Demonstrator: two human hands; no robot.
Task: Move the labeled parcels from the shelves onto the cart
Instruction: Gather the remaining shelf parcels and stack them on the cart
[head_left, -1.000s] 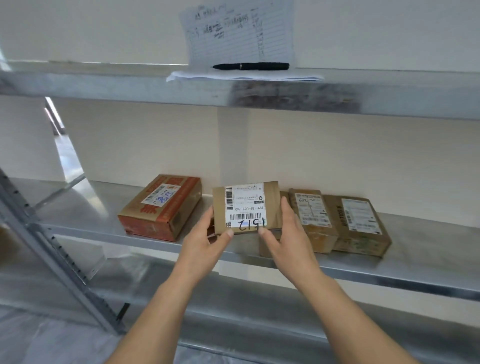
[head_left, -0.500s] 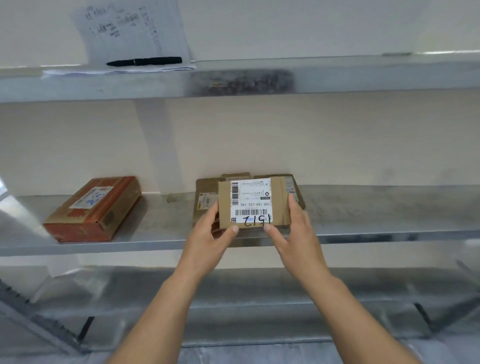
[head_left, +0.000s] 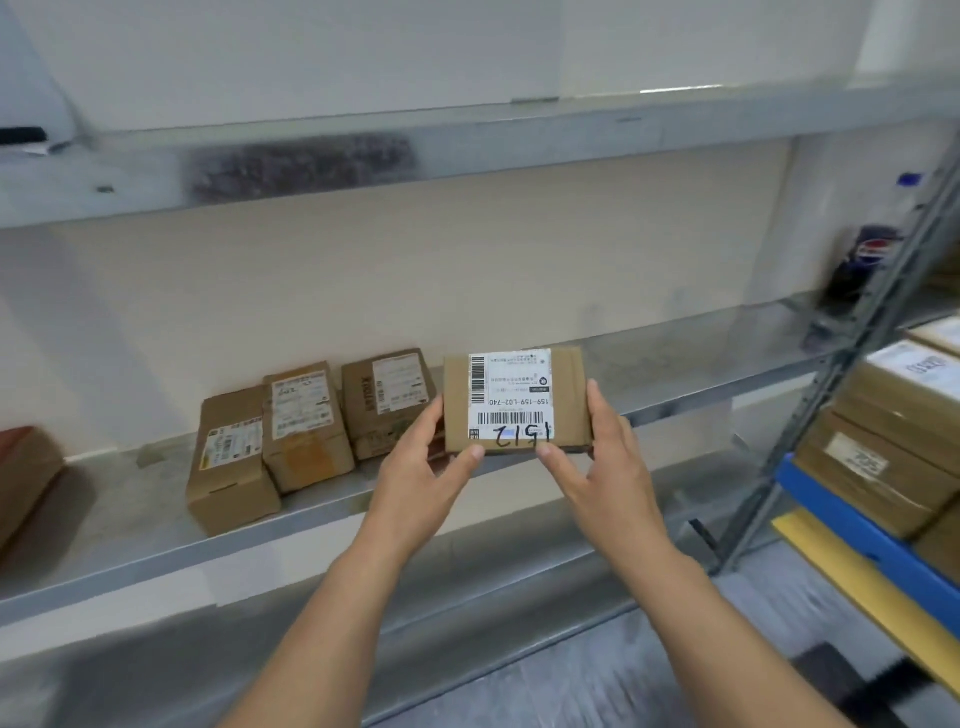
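A small brown parcel (head_left: 567, 400) with a white label marked 1512 is held up in front of the middle shelf (head_left: 156, 525). My left hand (head_left: 423, 475) pinches its left edge and my right hand (head_left: 605, 467) pinches its right edge. Three brown labeled parcels (head_left: 298, 415) lie side by side on the shelf, left of my hands. Part of a red-brown box (head_left: 23, 473) shows at the far left. At the right edge stands a cart (head_left: 852, 525) with a blue rim, stacked with several brown boxes (head_left: 893, 441).
An upper shelf (head_left: 467, 145) runs across above my hands, and a lower shelf (head_left: 260, 665) lies below. A slanted grey upright (head_left: 831, 395) stands between shelf and cart. A dark cola bottle (head_left: 857, 270) sits at the shelf's far right end.
My view has swung right: the shelf parcels and red-brown box slid left, the paper and pen left the frame, and the cart came into sight. Both hands keep hold of the 1512 parcel.
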